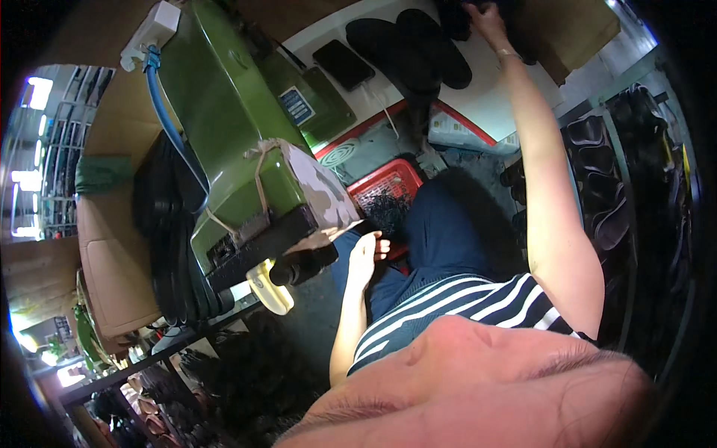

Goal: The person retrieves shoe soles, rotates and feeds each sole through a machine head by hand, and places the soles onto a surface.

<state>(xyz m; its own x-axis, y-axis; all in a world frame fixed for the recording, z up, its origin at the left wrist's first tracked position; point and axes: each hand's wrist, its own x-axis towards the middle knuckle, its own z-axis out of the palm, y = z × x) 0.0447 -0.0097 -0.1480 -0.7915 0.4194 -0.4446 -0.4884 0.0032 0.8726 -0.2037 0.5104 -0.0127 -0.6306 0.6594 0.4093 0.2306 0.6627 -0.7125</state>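
My right hand (489,26) reaches out to the far side of the white table (489,97). Its fingers are bent in against dark material (455,21) at the picture's top edge, too dim to name. Left of that lie black shoe-sole-shaped pieces (385,52) and a black phone (343,65). My left hand (364,257) is low, by the front end of a green sewing-type machine (246,112), with its fingers curled. A small dark edge shows at its fingertips; what it belongs to is hidden.
A red basket (388,179) with black scraps stands below the table, near my knees. Camouflage cloth (317,187) is tied on the machine; a pale yellow part (270,287) hangs beneath. Racks of dark shoe parts (597,175) stand at right, a cardboard box (571,33) far right.
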